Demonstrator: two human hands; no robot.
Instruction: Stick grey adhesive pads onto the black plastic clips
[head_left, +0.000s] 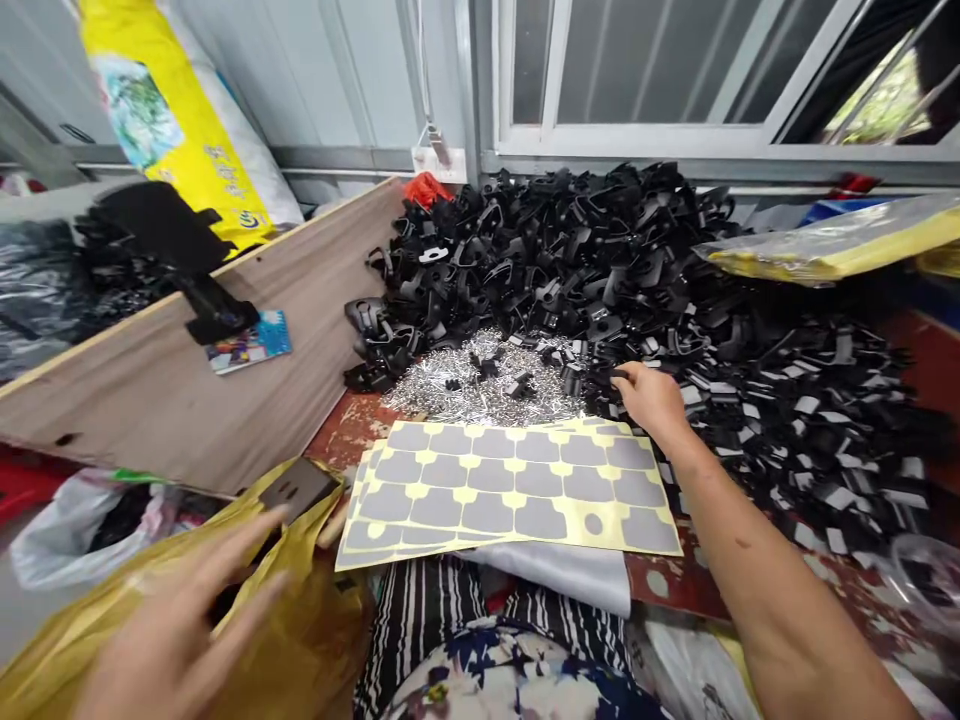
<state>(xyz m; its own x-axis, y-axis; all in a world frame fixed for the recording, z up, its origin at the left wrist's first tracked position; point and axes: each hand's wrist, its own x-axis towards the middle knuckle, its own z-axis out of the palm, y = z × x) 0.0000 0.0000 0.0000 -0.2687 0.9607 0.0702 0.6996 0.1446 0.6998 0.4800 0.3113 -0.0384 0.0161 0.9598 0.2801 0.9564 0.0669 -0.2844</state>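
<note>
The right forearm [772, 560] reaches bare from the lower right corner, slanting forward and inward. The right hand [651, 405] points toward the left, thumb and fingertips drawn close together; their grip is unclear. At lower left, the left hand [180, 620] is motion-blurred, thumb apart from the extended fingers.

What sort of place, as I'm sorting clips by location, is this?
Probably a small assembly workshop: heaped black plastic parts, a pile of small shiny metal pieces and yellow sheets with grey patches crowd one worn red tabletop.
</note>
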